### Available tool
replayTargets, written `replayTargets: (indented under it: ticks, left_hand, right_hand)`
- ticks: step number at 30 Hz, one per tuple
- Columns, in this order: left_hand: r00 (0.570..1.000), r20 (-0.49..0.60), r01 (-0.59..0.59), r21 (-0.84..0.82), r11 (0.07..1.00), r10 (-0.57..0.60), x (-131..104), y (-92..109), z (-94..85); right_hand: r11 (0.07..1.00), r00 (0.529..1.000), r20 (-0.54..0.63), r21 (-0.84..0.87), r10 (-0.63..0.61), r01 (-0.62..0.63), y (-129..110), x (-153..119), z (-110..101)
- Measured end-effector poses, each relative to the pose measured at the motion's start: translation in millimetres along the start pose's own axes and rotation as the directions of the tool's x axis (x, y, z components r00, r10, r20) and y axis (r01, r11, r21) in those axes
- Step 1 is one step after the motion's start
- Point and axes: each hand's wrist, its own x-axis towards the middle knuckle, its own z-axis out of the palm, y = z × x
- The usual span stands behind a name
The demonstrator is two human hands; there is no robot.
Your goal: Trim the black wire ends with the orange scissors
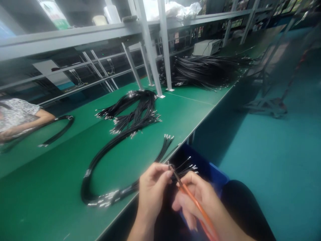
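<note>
My left hand (153,187) is closed, thumb and forefinger pinching the end of a thin black cable near the table edge. My right hand (198,192) is wrapped around orange-handled pliers (195,200), whose jaws meet the cable end at the left fingertips. Motion blur hides whether the jaws are closed on it. A long curved bundle of black cables (86,184) lies on the green table to the left, its near end passing behind my left hand. More cable ends with pale metal tips (168,138) fan out just beyond my hands.
A blue bin (217,174) sits below the table edge, under my hands. More cable piles (136,110) and a large heap (203,72) lie farther along the green table (45,197). Shelf posts (151,50) rise from it. At the left, another person's arm (45,117) rests by a cable loop.
</note>
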Motion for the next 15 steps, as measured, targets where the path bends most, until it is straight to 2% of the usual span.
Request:
replayTargets:
  ticks: [3, 10, 15]
  left_hand:
    - [0.999, 0.02, 0.026, 0.003, 1.0, -0.026, -2.0, -1.5, -0.1]
    - [0.999, 0.033, 0.035, 0.052, 0.998, -0.037, -1.6, -3.9, 1.7]
    - [0.999, 0.032, 0.033, 0.067, 0.997, -0.035, 1.0, -4.6, 3.5]
  right_hand:
    - [1.0, 1.0, -0.019, 0.027, 0.013, -0.012, -2.2, 4.5, 3.0]
    - [0.997, 0.985, -0.158, 0.016, 0.071, -0.069, -5.5, 8.7, 6.7]
    - [0.998, 0.985, -0.158, 0.0, 0.063, -0.064, -2.9, 9.4, 3.6]
